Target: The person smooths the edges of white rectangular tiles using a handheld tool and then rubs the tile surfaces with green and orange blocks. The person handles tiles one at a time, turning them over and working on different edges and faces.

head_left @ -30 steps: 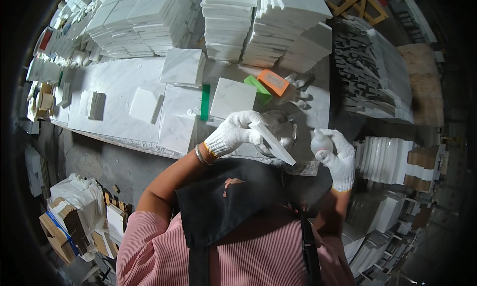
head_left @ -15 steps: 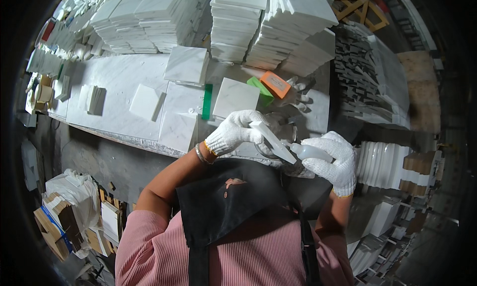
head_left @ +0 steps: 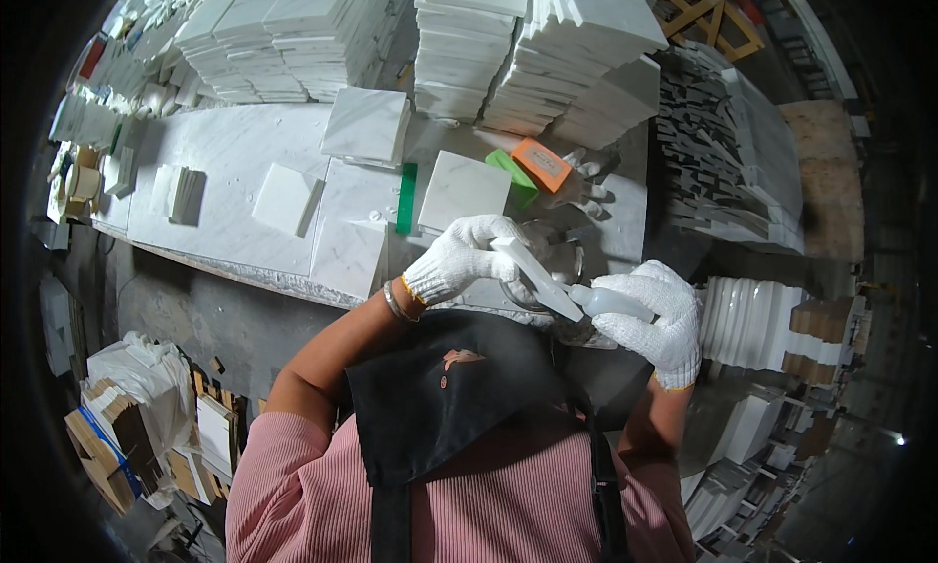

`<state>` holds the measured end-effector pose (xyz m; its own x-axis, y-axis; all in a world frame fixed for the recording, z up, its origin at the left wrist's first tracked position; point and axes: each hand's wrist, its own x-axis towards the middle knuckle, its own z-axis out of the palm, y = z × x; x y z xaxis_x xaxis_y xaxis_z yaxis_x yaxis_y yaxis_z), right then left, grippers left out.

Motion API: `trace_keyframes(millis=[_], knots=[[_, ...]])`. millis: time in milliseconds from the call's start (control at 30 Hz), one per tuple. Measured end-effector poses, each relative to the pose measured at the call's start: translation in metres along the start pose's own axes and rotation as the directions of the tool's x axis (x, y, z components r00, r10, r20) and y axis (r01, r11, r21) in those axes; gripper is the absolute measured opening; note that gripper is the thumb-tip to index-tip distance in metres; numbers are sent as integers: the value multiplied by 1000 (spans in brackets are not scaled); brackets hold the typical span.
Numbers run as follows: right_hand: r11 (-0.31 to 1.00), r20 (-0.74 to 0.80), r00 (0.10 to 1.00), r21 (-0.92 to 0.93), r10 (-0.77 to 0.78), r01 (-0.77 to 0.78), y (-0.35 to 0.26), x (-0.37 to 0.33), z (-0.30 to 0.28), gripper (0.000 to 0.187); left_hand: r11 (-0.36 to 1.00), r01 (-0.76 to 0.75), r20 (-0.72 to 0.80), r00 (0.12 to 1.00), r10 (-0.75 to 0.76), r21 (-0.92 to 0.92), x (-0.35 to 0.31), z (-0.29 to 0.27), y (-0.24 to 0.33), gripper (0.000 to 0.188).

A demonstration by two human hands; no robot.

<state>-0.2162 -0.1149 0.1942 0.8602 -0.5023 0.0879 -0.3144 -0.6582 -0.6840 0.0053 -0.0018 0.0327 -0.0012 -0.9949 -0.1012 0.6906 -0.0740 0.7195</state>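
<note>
My left hand point(head_left: 457, 260), in a white knit glove, is closed on the upper end of a white tile point(head_left: 538, 279), which tilts edge-up above the near side of the bench. In my right hand point(head_left: 669, 328), also gloved, lies a small pale squeeze bottle point(head_left: 623, 304), its tip pointing left at the tile's lower right end. Whether tip and tile touch I cannot tell. Just beyond my left hand a square marble tile point(head_left: 465, 194) rests flat on the bench, beside a green strip point(head_left: 406, 198).
An orange box point(head_left: 541, 164), a green block point(head_left: 513, 178) and loose white gloves point(head_left: 586, 187) lie beyond my hands. Tall stacks of marble tiles point(head_left: 469, 55) line the bench's point(head_left: 225, 211) far side. Dark rough-edged slabs point(head_left: 718, 152) stand at the right; wrapped cartons point(head_left: 137, 397) sit lower left.
Both hands keep almost the same place, still holding the tile and the bottle. The view has shifted very slightly; nothing else has visibly moved.
</note>
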Motion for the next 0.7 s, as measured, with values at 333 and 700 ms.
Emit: trace_keyframes(millis=[333, 700], knots=[[1000, -7, 1000, -4, 17, -17, -4, 2, 2, 37, 999, 10, 15, 1000, -9, -50, 0, 1, 1, 44], [1000, -11, 1000, 10, 24, -24, -5, 6, 5, 37, 998, 5, 15, 1000, -4, -60, 0, -3, -3, 43]])
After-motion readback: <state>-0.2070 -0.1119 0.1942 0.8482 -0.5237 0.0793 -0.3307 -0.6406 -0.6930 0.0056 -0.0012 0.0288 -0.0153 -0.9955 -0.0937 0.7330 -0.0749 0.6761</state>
